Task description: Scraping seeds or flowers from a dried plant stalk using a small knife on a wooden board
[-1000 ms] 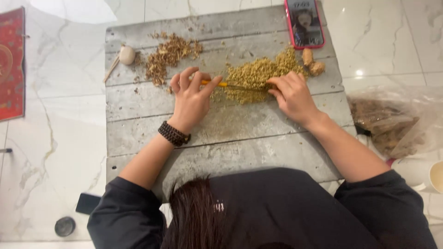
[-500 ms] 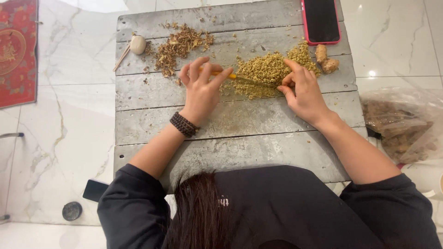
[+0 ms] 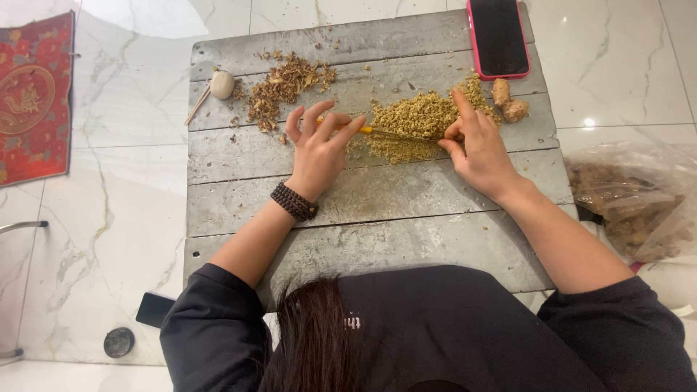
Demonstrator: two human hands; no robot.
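Chopping step, by the look of it. L hand [image 3: 319, 149] fingers clamped on yellow knife handle [image 3: 363, 129]; blade lies across the minced greenish pile [image 3: 414, 120] at mid surface [image 3: 363, 196]. R hand [image 3: 479, 149] fingers together, pressing the blade tip. Next move calls for steady rocking, fingers clear.
Pink-cased phone [image 3: 499, 36] top R; clear plastic bag [image 3: 639, 203] on floor, R; red mat [image 3: 33, 98] L.

Grey plank board [image 3: 377, 225] on marble floor [image 3: 109, 218]: phone [image 3: 498, 36], chopped greenish pile [image 3: 414, 120], brown scraps [image 3: 283, 87], ginger pcs [image 3: 510, 101].
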